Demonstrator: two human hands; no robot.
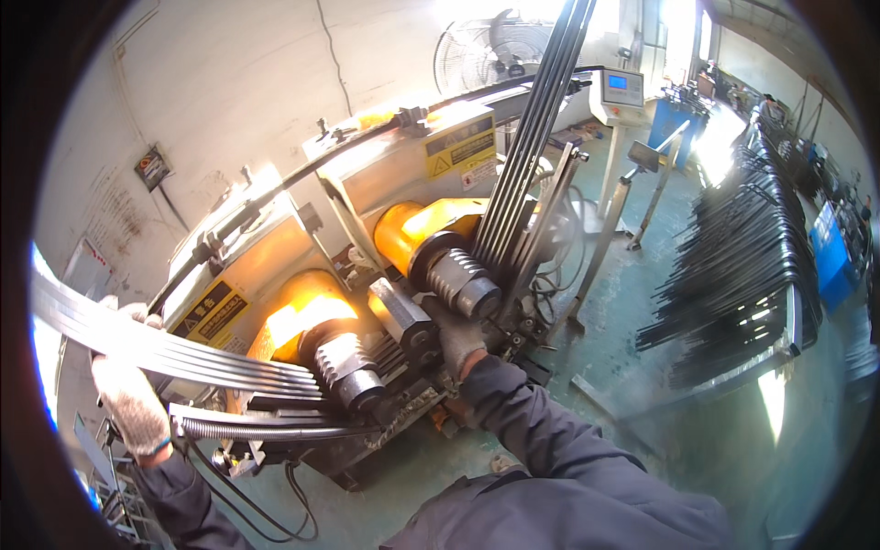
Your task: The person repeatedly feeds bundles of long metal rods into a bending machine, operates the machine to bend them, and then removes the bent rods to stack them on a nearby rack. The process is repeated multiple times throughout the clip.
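My left hand [131, 403], in a light work glove, is closed around a row of several long metal tubes [211, 353]. Its fingertips show on the far side of the row. The tubes' right ends reach the left ribbed black roller die [341, 362] of a bending machine. My right hand [456, 341], gloved too, is beside a dark steel block [401, 312], just below the right ribbed roller die [463, 280]. Its fingers are mostly hidden, so I cannot tell what they hold. Another row of tubes [532, 137] rises steeply beside the right die.
Yellow-orange housings [307, 307] carry the dies. A control box with a blue screen [620, 92] stands on a post behind. Many dark bent rods hang on a rack [733, 266] at the right. A large fan [490, 55] stands by the wall; cables [293, 513] loop below the machine.
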